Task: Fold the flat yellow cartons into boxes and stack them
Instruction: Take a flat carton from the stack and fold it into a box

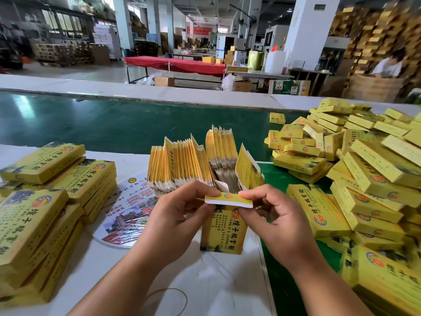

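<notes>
I hold one yellow carton (224, 231) upright over the white table, its printed face toward me. My left hand (180, 215) pinches the left end of its top flap (229, 199), and my right hand (271, 213) pinches the right end. Just behind my hands a fanned bundle of flat yellow cartons (198, 163) stands on edge. Folded boxes lie in neat stacks at the left (45, 201) and in a big loose heap at the right (355, 179).
A round printed fan (127, 213) lies on the white table (205, 281) left of my hands. A rubber band (180, 293) lies near the front. A green conveyor belt (114, 124) runs behind the cartons. A person (389, 65) works at the far right among stacked boxes.
</notes>
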### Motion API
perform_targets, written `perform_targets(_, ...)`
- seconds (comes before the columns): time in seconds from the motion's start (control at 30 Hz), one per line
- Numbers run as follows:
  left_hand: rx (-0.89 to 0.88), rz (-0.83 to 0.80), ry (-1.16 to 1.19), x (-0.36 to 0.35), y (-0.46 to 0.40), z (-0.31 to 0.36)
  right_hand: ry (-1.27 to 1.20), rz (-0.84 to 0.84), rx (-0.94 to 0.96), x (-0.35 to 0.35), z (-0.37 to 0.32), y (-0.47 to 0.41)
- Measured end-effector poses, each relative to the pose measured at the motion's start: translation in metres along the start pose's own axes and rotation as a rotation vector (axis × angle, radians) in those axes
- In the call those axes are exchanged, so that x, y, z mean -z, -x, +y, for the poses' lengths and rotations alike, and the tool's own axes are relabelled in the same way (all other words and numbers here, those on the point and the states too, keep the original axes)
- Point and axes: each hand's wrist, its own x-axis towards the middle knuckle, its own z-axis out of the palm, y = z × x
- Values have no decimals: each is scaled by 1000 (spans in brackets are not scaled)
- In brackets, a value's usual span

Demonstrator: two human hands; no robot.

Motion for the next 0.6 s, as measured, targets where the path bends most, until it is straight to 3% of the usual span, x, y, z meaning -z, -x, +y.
perform_targets(0.17,-80,-3,-20,0,2,3,-2,14,21,0,-5,2)
perform_targets(0.6,-18,111,-125,-7,2,6,88,59,31,-3,-7,0)
